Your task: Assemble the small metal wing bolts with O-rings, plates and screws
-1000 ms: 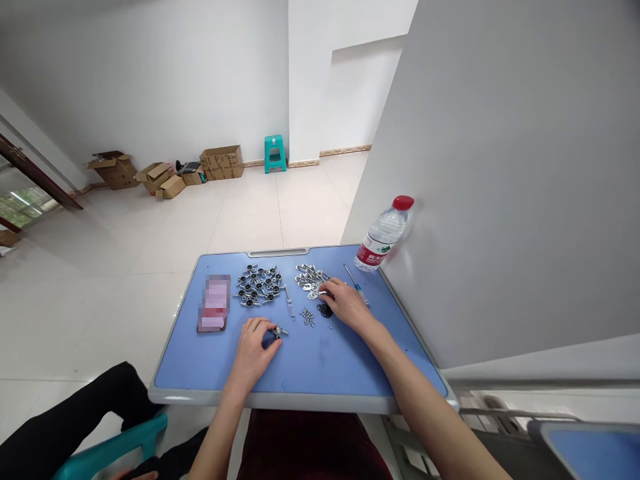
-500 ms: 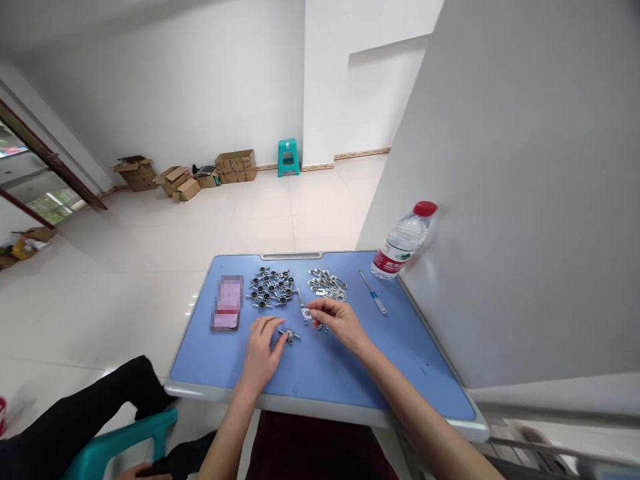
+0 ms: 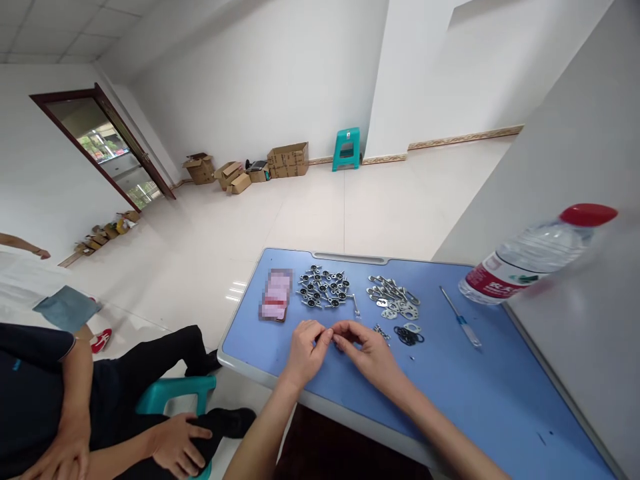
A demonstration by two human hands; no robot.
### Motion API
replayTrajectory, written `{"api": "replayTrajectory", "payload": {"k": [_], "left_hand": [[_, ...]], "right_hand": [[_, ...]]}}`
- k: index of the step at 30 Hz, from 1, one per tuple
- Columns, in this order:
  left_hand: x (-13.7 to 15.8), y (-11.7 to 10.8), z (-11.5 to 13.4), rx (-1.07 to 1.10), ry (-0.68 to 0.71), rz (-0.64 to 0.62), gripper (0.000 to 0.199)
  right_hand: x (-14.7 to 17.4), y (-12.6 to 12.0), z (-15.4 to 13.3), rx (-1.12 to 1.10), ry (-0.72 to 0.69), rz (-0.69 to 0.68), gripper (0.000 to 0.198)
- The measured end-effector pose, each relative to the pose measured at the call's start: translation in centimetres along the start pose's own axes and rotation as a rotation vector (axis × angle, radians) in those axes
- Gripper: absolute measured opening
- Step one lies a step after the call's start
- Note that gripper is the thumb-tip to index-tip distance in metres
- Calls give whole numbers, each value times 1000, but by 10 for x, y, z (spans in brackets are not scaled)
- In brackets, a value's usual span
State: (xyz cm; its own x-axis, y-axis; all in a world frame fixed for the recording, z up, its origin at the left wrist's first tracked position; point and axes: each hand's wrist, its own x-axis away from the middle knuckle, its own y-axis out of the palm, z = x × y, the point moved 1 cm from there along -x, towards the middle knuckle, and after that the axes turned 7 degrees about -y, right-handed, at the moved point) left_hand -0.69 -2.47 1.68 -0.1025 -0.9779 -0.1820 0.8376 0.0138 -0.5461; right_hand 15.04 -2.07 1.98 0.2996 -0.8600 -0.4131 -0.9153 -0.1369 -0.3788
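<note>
Fingers point(image 3: 345, 327) of my left hand point(image 3: 305, 355) and right hand point(image 3: 373, 357) meet at the tips; clamped on something or not, I can't tell. They're left of the black rings point(image 3: 407, 335) on my bench point(image 3: 500, 400), small metal bits point(image 3: 382, 333) between. Beyond the rings: flat plates point(image 3: 389, 313), then, leftward, knobbed metal parts point(image 3: 323, 288).

On our blue, grey-edged bench point(image 3: 500, 400), we see a pinkish phone screen point(image 3: 275, 298) banded red at eleven o'clock, black-and-silver parts point(image 3: 323, 288) at twelve, and black rings point(image 3: 409, 337) at one. Between one and two, our clear bottle point(image 3: 545, 243) has a red cap point(image 3: 589, 215).
</note>
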Motion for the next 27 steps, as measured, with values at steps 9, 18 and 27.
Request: {"api": "replayTrajectory", "payload": {"k": [9, 18, 27], "left_hand": [[-2, 1, -3, 101, -88, 1, 46], [-5, 1, -1, 162, -79, -43, 44], [-6, 0, 1, 103, -20, -7, 43]], "right_hand": [[10, 7, -7, 798, -647, 72, 23], [9, -2, -4, 864, -806, -7, 31], [10, -2, 11, 661, -623, 86, 23]]}}
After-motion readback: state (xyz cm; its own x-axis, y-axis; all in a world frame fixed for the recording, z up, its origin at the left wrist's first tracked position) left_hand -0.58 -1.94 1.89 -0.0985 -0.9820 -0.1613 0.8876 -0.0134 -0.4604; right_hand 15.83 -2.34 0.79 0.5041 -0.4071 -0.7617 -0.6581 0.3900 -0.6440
